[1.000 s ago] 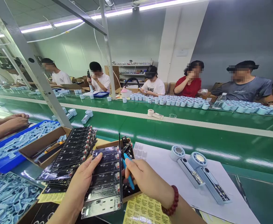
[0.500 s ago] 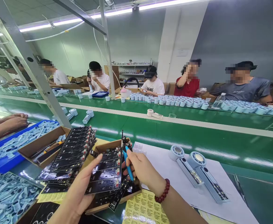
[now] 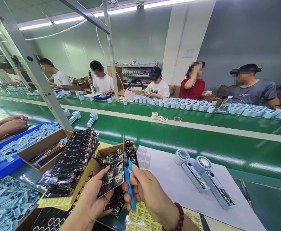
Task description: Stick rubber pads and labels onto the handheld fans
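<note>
My left hand (image 3: 93, 194) is closed on a black circuit board panel (image 3: 111, 176), thumb on its face and fingers behind. The panel is tilted, with small white-and-red parts along its right side. My right hand (image 3: 147, 189) grips blue-handled nippers (image 3: 129, 186), their jaws at the panel's right edge. Whether the jaws have closed on the board cannot be made out. Below the hands is a cardboard box (image 3: 104, 149) of loose black circuit board strips (image 3: 117, 205). A stack of black board panels (image 3: 73, 154) lies to the left.
Two light-blue handheld devices (image 3: 204, 163) lie on white paper (image 3: 164, 186) at right. A tool box (image 3: 44, 144), blue tray (image 3: 3, 173) and heap of light-blue plastic parts (image 3: 8, 202) fill the left. A metal post (image 3: 41, 86) rises there. A co-worker's hands (image 3: 12, 126) are beyond.
My right hand and the nippers have moved down and towards me. My left hand has shifted right, its thumb now over the panel, and less of the panel shows.
</note>
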A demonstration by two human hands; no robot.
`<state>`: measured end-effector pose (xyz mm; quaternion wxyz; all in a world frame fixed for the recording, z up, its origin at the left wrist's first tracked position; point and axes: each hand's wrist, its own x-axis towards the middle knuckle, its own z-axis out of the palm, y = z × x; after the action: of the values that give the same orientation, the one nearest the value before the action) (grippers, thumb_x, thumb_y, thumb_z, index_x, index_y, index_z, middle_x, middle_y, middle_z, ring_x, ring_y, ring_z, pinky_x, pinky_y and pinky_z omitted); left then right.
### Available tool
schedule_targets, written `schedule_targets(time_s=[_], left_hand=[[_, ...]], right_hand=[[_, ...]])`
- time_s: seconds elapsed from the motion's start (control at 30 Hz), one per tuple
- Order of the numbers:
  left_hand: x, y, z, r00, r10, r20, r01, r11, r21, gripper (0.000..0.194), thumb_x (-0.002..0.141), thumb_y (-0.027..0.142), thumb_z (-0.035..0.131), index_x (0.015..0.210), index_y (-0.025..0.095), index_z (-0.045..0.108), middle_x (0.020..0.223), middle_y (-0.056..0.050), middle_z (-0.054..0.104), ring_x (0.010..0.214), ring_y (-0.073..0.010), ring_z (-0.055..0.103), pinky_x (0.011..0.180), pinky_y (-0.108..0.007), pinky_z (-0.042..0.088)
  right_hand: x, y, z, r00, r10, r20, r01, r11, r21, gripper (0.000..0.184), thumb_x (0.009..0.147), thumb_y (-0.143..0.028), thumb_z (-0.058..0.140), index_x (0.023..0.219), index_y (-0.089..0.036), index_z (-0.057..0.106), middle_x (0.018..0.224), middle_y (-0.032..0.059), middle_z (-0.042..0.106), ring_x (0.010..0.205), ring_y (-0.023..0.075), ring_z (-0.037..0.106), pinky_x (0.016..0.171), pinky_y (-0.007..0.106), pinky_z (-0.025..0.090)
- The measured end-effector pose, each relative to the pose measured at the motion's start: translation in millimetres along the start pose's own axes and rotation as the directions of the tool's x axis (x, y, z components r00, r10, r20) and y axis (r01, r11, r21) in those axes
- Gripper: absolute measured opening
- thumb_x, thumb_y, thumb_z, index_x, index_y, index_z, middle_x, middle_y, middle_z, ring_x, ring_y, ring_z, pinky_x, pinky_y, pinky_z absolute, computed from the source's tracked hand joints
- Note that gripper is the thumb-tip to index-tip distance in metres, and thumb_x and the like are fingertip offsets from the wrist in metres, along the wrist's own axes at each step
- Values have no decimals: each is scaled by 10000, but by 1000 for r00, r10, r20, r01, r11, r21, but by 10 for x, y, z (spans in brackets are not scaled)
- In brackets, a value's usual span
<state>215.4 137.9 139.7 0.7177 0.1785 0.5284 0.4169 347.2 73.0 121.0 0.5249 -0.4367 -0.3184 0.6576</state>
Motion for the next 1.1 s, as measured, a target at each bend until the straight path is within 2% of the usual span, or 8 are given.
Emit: schedule_targets(time_s=[0.17, 0.4, 0.57, 0.63, 0.77, 0.87, 1.0, 1.1], left_hand=[[-24, 74, -58, 994, 62, 92, -73, 990, 124, 157, 922, 201, 570, 842, 96, 655, 572, -106, 688, 395, -179, 640, 308, -185, 469], [11, -6, -57, 970, 219, 108, -234, 960, 155, 71, 891, 91, 585, 853, 115, 640, 519, -59, 660, 358, -134, 588, 337, -175, 485], [8, -31, -37, 959, 249, 136, -266, 956, 124, 130, 916, 68, 525, 854, 113, 631, 515, -49, 643, 350, -134, 570, 323, -188, 475], [13, -28, -23, 982, 164, 96, -172, 981, 86, 149, 924, 67, 509, 832, 113, 615, 516, -39, 633, 338, -108, 551, 326, -161, 467], [24, -18, -3, 997, 57, 59, -60, 997, 50, 156, 951, 92, 462, 874, 113, 596, 506, -16, 604, 351, -77, 548, 381, -115, 476], [-9, 19, -37, 987, 67, 144, -89, 984, 152, 325, 994, 311, 416, 1206, 113, 562, 514, -52, 633, 347, -145, 564, 338, -188, 473], [-115, 154, -180, 942, 142, 304, -286, 814, 506, 701, 960, 590, 249, 1521, 173, 298, 533, -93, 667, 316, -201, 556, 284, -230, 422], [-207, 372, -364, 900, 321, 293, -435, 640, 634, 682, 919, 579, 427, 1460, 164, 438, 583, -93, 696, 305, -190, 552, 278, -229, 417]], right_hand=[[94, -72, -76, 981, -97, -168, 51, 965, -258, 733, 630, -951, 480, 639, -225, 380, 697, 5, 580, 503, 87, 495, 457, 238, 440], [-128, -120, -141, 998, -55, -28, 41, 929, -368, 739, 671, -952, 425, 690, -214, 453, 888, 65, 643, 763, 186, 649, 681, 320, 531], [-294, -64, -97, 992, -86, -89, 23, 833, -553, 752, 781, -913, 312, 744, -202, 553, 680, 30, 592, 657, 171, 585, 682, 333, 487], [-276, -34, -71, 992, -92, -84, 41, 878, -477, 735, 766, -916, 351, 687, -206, 518, 610, 2, 533, 548, 138, 518, 577, 305, 467], [-163, 7, -64, 996, -83, -29, 80, 993, -85, 721, 653, -942, 491, 636, -234, 357, 672, 2, 567, 509, 110, 510, 460, 251, 443], [-147, 1, -95, 977, -191, -92, 170, 965, -201, 673, 750, -897, 447, 645, -239, 353, 583, -9, 538, 524, 122, 506, 485, 246, 424], [-304, -4, -66, 960, -275, -50, 230, 879, -419, 620, 895, -795, 353, 685, -222, 457, 590, -1, 528, 575, 141, 526, 581, 274, 444], [-422, 98, 28, 969, -246, -10, 199, 807, -556, 644, 949, -742, 292, 783, -204, 606, 654, 24, 579, 627, 158, 575, 632, 284, 455]])
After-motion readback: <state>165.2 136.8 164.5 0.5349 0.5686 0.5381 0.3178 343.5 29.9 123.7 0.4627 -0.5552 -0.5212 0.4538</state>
